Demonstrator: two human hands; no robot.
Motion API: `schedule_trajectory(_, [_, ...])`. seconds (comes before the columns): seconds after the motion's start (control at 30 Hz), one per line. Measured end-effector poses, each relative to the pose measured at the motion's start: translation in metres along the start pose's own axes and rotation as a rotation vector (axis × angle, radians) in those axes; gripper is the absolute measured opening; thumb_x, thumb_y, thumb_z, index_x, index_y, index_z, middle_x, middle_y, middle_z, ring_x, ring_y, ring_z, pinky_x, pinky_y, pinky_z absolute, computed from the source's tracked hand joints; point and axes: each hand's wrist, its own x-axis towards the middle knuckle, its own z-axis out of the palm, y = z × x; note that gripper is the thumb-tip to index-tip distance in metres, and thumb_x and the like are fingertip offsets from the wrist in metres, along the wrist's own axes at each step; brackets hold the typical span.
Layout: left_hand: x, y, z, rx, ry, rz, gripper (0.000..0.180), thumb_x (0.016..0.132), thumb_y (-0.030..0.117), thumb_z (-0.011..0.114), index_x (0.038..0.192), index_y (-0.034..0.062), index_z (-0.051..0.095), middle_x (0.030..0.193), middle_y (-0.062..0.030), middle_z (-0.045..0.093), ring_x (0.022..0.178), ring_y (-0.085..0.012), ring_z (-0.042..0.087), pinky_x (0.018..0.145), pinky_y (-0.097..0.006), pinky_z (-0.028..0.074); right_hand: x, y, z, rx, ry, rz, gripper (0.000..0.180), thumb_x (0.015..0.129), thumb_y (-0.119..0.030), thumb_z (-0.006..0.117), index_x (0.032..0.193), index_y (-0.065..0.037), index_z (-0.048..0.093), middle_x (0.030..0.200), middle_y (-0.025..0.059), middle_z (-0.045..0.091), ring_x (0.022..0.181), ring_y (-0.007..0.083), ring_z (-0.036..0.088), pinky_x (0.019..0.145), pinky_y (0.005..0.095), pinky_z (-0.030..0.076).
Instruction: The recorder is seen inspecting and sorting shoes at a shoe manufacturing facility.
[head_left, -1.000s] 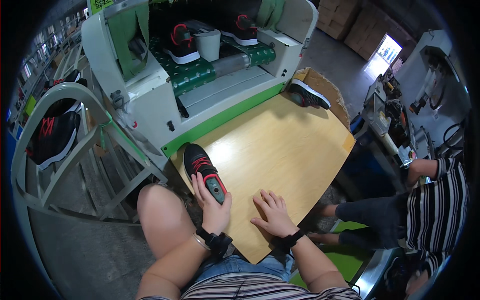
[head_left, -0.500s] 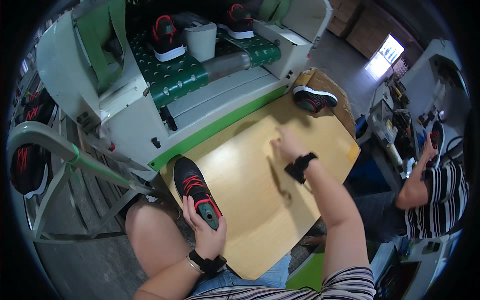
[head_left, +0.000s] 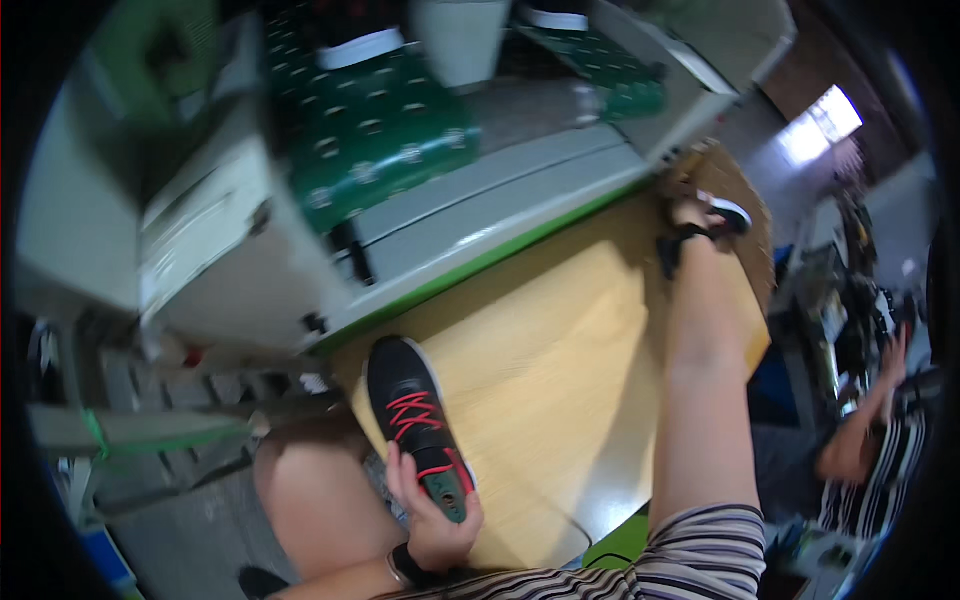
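Observation:
A black sneaker [head_left: 408, 385] with red laces, white sole edge and a green shoe last inside lies at the table's left edge, toe pointing away from me. My left hand [head_left: 440, 530] is closed around its heel. At the far right corner of the table, my right arm is stretched out and my right hand [head_left: 690, 212] is at another black sneaker [head_left: 736, 217] with a white sole, covering part of it. Blur hides the right fingers, so their grip cannot be made out.
Beyond the wooden table [head_left: 540, 370] stands a machine with a green studded conveyor belt [head_left: 390, 140] carrying sneakers. A cardboard piece [head_left: 745, 180] edges the table's far right corner. A metal rack frame [head_left: 160, 430] is at left. A co-worker in a striped shirt [head_left: 885, 460] is at right.
My right hand has moved from over the table's middle to the sneaker at the far right corner. My left hand keeps hold of its sneaker. The whole view has shifted.

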Motion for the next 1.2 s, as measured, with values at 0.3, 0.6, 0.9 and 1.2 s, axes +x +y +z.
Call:
schedule_trajectory(0.3, [0.000, 0.001, 0.003, -0.076, 0.008, -0.008, 0.093, 0.076, 0.005, 0.059, 0.150, -0.0026, 0.003, 0.153, -0.0252, 0.007, 0.143, -0.0416, 0.012, 0.117, -0.051, 0.013, -0.127, 0.049, 0.024, 0.376, 0.377, -0.231, 0.040, 0.078, -0.015, 0.064, 0.115, -0.015, 0.048, 0.137, 0.0126, 0.042, 0.138, 0.0469, 0.025, 0.109, 0.0645, 0.024])
schedule_trajectory(0.6, [-0.001, -0.013, 0.000, -0.100, 0.082, 0.080, 0.092, 0.077, 0.007, 0.065, 0.148, -0.0067, 0.009, 0.152, -0.0295, 0.012, 0.142, -0.0444, 0.014, 0.117, -0.050, 0.011, -0.395, 0.096, 0.014, 0.116, 0.303, -0.823, 0.013, 0.076, -0.005, 0.061, 0.089, -0.007, 0.059, 0.150, 0.0192, 0.035, 0.139, 0.0489, 0.026, 0.104, 0.0691, 0.025])
schedule_trajectory(0.9, [0.013, 0.000, 0.004, -0.131, 0.113, 0.069, 0.098, 0.073, 0.008, 0.069, 0.151, 0.0006, 0.010, 0.153, -0.0296, 0.010, 0.143, -0.0446, 0.015, 0.116, -0.048, 0.018, -0.470, 0.088, -0.003, 0.609, 0.230, -0.756, 0.082, 0.075, -0.019, 0.079, 0.144, -0.007, 0.035, 0.154, 0.0253, 0.022, 0.144, 0.0408, 0.023, 0.115, 0.0554, 0.018])
schedule_trajectory(1.2, [0.018, 0.011, -0.009, -0.144, 0.095, 0.029, 0.096, 0.074, 0.002, 0.066, 0.151, 0.0034, 0.010, 0.150, -0.0247, 0.021, 0.140, -0.0376, 0.025, 0.114, -0.042, 0.024, -0.461, 0.059, 0.036, 1.418, 0.001, -0.403, 0.082, 0.078, -0.007, 0.075, 0.146, -0.005, 0.028, 0.140, 0.0163, 0.042, 0.128, 0.0259, 0.045, 0.108, 0.0362, 0.036])
